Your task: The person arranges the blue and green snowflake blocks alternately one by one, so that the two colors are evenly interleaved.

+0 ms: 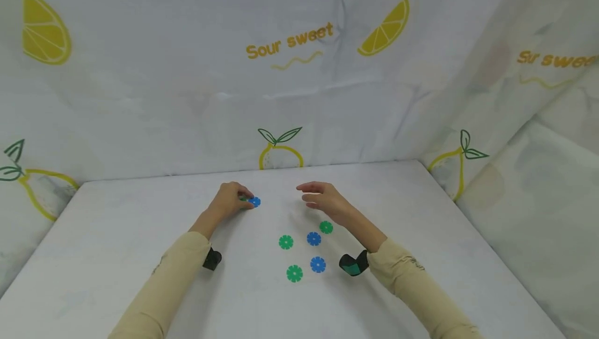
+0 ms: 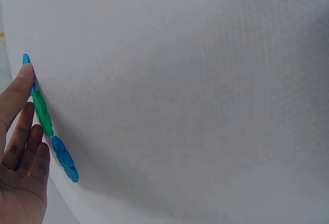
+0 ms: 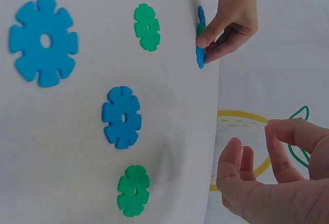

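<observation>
My left hand (image 1: 226, 199) pinches a row of joined notched plastic discs, blue, green (image 2: 42, 113) and blue (image 2: 66, 160), just at the table surface. In the left wrist view the thumb lies on the blue disc at the upper end, and the other fingers are behind the row. Across from it, my right hand (image 1: 327, 202) hovers with loosely bent fingers and holds nothing. Nearest to the right hand on the table is a loose green disc (image 1: 329, 229); a blue disc (image 1: 310, 236) lies beside that one.
Closer to the body lie two more green discs, one at left (image 1: 282, 240) and one in front (image 1: 290, 271), and another blue disc (image 1: 322, 266). They rest flat on the white table (image 1: 117, 256). A lemon-printed cloth (image 1: 187, 94) hangs behind the table and at its right.
</observation>
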### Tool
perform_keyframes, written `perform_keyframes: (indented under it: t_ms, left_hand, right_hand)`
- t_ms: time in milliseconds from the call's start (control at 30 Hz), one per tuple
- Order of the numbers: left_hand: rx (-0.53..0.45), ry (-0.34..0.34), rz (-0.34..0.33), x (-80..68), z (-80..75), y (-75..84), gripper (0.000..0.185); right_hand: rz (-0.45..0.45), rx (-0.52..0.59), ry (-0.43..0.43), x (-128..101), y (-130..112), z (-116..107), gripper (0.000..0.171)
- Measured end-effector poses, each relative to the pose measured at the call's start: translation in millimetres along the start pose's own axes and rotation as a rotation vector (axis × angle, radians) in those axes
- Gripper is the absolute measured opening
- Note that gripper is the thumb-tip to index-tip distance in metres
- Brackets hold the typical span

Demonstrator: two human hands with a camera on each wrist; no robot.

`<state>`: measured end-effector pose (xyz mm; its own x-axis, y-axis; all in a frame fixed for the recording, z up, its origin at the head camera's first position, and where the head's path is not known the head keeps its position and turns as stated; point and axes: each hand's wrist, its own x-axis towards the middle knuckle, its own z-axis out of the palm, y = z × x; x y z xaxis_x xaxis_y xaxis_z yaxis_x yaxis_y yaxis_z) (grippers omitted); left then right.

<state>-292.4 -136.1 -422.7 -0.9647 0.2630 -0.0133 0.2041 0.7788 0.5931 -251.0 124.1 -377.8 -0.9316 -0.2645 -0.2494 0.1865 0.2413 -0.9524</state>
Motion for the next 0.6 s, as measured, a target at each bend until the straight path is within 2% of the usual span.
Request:
perform_keyframes:
  t_ms: [167, 300, 600]
  left_hand:
    - [-0.012, -0.004, 0.001, -1.4, -1.7, 0.5, 0.026]
    - [-0.027, -0.002, 0.000, -1.6, -0.5, 0.5, 0.025]
    - [-0.020, -0.006, 0.001, -0.1, -0.7, 0.0, 0.027]
  right_hand:
    - [0.003, -0.068, -0.022, -18.6, 6.4, -6.5, 0.034]
    - [0.010, -0.076, -0.041, -31.6, 13.2, -7.9, 0.033]
    - [-0.053, -0.085, -0.126, -53.3, 29.6, 4.1, 0.032]
